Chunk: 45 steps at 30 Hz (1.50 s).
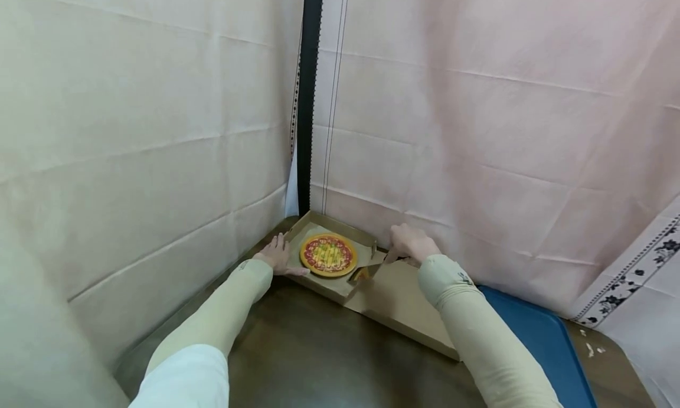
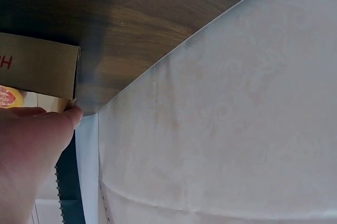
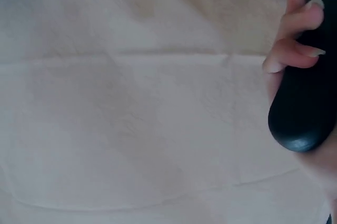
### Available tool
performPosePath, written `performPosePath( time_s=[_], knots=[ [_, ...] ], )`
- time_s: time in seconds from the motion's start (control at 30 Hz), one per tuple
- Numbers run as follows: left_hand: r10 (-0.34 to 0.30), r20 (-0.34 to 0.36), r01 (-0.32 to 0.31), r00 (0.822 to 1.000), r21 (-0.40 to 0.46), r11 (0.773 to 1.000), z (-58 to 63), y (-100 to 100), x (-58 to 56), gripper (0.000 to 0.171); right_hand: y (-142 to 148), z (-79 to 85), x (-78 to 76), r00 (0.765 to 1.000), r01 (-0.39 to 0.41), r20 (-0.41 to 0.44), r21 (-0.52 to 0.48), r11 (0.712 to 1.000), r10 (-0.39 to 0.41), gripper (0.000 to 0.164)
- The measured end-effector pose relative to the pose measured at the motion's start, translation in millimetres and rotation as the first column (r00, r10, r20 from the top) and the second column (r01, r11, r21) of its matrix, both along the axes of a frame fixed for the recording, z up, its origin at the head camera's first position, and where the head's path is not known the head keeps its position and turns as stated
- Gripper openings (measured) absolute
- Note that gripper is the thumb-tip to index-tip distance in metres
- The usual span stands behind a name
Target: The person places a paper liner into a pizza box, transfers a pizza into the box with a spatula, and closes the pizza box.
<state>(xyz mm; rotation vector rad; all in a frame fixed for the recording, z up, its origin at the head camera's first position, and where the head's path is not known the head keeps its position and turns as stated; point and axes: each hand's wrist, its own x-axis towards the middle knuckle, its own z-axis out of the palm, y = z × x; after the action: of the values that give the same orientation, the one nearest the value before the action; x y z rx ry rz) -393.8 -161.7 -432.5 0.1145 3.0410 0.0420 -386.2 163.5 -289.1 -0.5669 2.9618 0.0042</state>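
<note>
A round toy-like pizza (image 1: pixel 328 255) with a yellow rim sits in the tray of an unfolded cardboard pizza box (image 1: pixel 325 284). At the box's left corner rests my left hand (image 1: pixel 277 256), fingers stretched along the side wall and thumb along the front edge; the left wrist view shows it against the corner. My right hand (image 1: pixel 410 242) grips a tool by its thick black handle (image 3: pixel 305 98), above the fold between tray and lid. The tool's lower end points down beside a small orange-brown wedge (image 1: pixel 362 274) near the pizza; I cannot tell its kind.
The box's lid (image 1: pixel 409 296) lies flat to the right. A blue tray (image 1: pixel 536 337) sits farther right, partly behind my right sleeve. Pale cloth walls (image 1: pixel 478 130) close in the dark wooden table (image 1: pixel 319 349) at left and back, meeting at a dark post (image 1: pixel 308 101).
</note>
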Motion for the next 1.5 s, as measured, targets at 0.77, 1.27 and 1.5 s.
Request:
performPosePath(
  time_s=[0.77, 1.27, 1.5],
  knots=[
    [-0.033, 0.011, 0.033, 0.999, 0.023, 0.999, 8.9, -5, 0.3, 0.119, 15, -23.5, 6.7, 0.995, -0.007, 0.101, -0.135, 0.991, 0.021, 0.028],
    [-0.008, -0.007, 0.008, 1.0, 0.019, 1.0, 8.1, -24, 1.7, 0.116, -3, -30.5, 0.7, 0.995, 0.016, 0.103, -0.139, 0.99, -0.001, 0.039],
    [-0.02, 0.001, 0.02, 1.0, 0.02, 1.0, 6.9, -22, 4.0, 0.118, -2, -34.4, 2.6, 0.993, 0.058, 0.109, -0.146, 0.988, -0.043, 0.036]
  ],
)
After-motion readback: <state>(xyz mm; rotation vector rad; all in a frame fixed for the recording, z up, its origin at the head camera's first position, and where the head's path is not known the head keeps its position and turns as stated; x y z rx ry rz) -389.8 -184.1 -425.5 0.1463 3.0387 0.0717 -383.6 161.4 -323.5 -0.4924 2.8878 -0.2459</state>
